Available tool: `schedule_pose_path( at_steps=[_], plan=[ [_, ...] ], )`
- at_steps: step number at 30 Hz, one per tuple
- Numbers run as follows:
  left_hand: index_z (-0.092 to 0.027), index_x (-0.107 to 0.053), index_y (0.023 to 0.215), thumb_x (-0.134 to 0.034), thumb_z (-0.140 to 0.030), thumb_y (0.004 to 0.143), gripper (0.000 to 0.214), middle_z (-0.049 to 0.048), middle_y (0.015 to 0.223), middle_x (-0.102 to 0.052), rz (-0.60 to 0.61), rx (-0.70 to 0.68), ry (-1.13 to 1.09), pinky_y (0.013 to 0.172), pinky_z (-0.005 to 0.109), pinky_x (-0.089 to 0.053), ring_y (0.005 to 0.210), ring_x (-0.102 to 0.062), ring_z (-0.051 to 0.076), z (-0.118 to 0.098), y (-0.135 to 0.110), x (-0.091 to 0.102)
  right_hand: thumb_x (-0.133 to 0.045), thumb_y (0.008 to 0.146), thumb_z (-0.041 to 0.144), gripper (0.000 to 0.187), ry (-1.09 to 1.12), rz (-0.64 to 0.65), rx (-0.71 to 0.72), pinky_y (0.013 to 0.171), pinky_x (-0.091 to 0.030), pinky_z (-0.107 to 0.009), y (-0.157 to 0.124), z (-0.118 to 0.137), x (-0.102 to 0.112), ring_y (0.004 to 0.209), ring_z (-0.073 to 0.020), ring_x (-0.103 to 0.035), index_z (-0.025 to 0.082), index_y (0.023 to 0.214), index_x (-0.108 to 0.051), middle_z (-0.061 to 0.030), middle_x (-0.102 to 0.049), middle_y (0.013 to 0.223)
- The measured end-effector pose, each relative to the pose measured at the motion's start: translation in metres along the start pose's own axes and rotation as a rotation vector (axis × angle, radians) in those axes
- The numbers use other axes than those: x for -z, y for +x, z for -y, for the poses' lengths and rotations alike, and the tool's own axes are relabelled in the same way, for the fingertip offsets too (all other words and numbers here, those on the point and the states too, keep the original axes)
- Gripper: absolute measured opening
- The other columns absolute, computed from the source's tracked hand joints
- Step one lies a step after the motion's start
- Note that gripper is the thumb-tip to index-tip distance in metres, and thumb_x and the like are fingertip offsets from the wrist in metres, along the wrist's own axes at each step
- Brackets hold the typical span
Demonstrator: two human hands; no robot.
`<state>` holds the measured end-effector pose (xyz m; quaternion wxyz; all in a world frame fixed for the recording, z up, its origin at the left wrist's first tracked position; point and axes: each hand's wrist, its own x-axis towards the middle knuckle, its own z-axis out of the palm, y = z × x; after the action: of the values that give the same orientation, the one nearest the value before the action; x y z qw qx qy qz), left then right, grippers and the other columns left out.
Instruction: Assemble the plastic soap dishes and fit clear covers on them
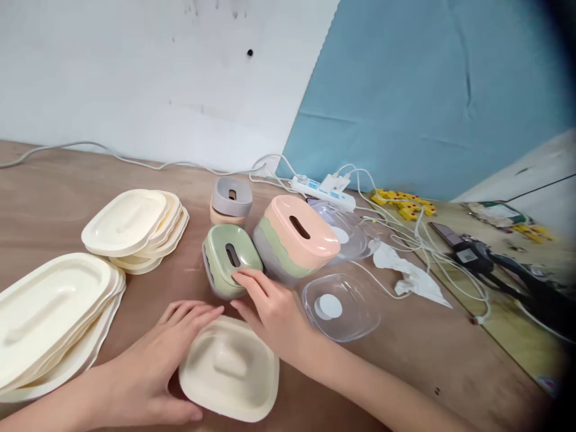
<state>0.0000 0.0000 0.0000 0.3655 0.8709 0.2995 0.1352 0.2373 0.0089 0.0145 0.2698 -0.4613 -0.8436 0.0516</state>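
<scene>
In the head view, my left hand [166,354] curves round the left side of a small cream plastic lid [234,390] with a raised middle. Its thumb is at the near edge and its fingers lie along the far edge. My right hand [274,312] reaches over the lid's far right side, fingertips on top of a green slotted tissue box cover [218,246] and thumb low against its near side. That cover sits in a small stack with grey below. Right of it stands a larger pink, green and grey stack of covers [279,216].
Cream lids lie in a small stack [121,219] and a large stack [54,294] on the left. Behind are small grey and peach covers [231,195]. Clear plastic pieces [355,306], crumpled white paper [414,279], cables and a power strip [324,192] lie on the right.
</scene>
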Motion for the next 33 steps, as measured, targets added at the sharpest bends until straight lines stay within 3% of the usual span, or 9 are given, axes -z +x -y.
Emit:
schedule_pose_path(
  at_steps=[5, 9, 16, 19, 23, 27, 33],
  plan=[
    [-0.034, -0.004, 0.151, -0.078, -0.034, 0.071, 0.110, 0.0125, 0.144, -0.036, -0.042, 0.032, -0.040, 0.106, 0.056, -0.034, 0.132, -0.032, 0.039, 0.007, -0.003, -0.007, -0.049, 0.095, 0.015, 0.019, 0.010, -0.137, 0.051, 0.073, -0.058, -0.028, -0.001, -0.004, -0.009, 0.085, -0.0175, -0.072, 0.017, 0.106, -0.064, -0.0071, -0.074, 0.096],
    [-0.033, -0.009, 0.150, -0.078, -0.036, 0.070, 0.106, 0.0118, 0.142, -0.038, -0.076, 0.052, -0.034, 0.106, 0.054, -0.036, 0.129, -0.036, 0.038, 0.008, -0.003, -0.007, -0.052, 0.093, 0.009, 0.022, 0.031, -0.248, 0.122, 0.075, -0.059, -0.027, -0.008, -0.003, 0.002, 0.087, -0.0170, -0.072, 0.017, 0.109, -0.064, -0.0078, -0.074, 0.099],
    [-0.031, -0.018, 0.147, -0.084, -0.027, 0.056, 0.112, 0.0098, 0.137, -0.042, -0.073, 0.105, -0.036, 0.103, 0.054, -0.040, 0.126, -0.039, 0.039, 0.006, -0.001, -0.006, -0.058, 0.083, -0.001, 0.050, 0.108, -0.356, 0.191, 0.062, -0.057, -0.031, -0.031, 0.000, 0.032, 0.080, -0.0187, -0.070, 0.023, 0.127, -0.058, -0.0100, -0.074, 0.106],
    [-0.031, -0.019, 0.145, -0.084, -0.024, 0.057, 0.109, 0.0105, 0.137, -0.040, -0.063, 0.122, -0.097, 0.104, 0.058, -0.037, 0.126, -0.039, 0.039, 0.004, -0.001, -0.004, -0.056, 0.086, 0.001, 0.049, 0.138, -0.298, 0.282, 0.064, -0.057, -0.034, -0.046, -0.005, 0.039, 0.078, -0.0187, -0.069, 0.022, 0.130, -0.057, -0.0103, -0.075, 0.102],
    [-0.033, -0.008, 0.146, -0.084, -0.024, 0.061, 0.114, 0.0100, 0.139, -0.037, -0.075, 0.085, -0.198, 0.108, 0.056, -0.036, 0.128, -0.040, 0.037, 0.002, -0.001, 0.000, -0.052, 0.089, 0.004, 0.044, 0.162, -0.157, 0.361, 0.072, -0.057, -0.036, -0.067, -0.013, 0.041, 0.085, -0.0185, -0.069, 0.017, 0.131, -0.056, -0.0107, -0.075, 0.103],
    [-0.037, -0.002, 0.147, -0.087, -0.037, 0.059, 0.123, 0.0111, 0.149, -0.026, -0.072, 0.096, -0.310, 0.110, 0.057, -0.034, 0.136, -0.031, 0.040, 0.004, -0.002, 0.002, -0.051, 0.089, 0.004, 0.034, 0.155, -0.127, 0.376, 0.069, -0.056, -0.034, -0.076, -0.015, 0.038, 0.081, -0.0169, -0.066, 0.013, 0.120, -0.063, -0.0116, -0.075, 0.104],
    [-0.039, -0.003, 0.148, -0.082, -0.053, 0.065, 0.115, 0.0103, 0.150, -0.024, -0.046, 0.061, -0.341, 0.110, 0.057, -0.033, 0.135, -0.033, 0.038, 0.009, -0.003, 0.001, -0.044, 0.091, 0.005, 0.028, 0.116, -0.027, 0.436, 0.069, -0.053, -0.032, -0.071, -0.007, 0.037, 0.075, -0.0164, -0.063, 0.011, 0.104, -0.067, -0.0099, -0.075, 0.103]
  ],
)
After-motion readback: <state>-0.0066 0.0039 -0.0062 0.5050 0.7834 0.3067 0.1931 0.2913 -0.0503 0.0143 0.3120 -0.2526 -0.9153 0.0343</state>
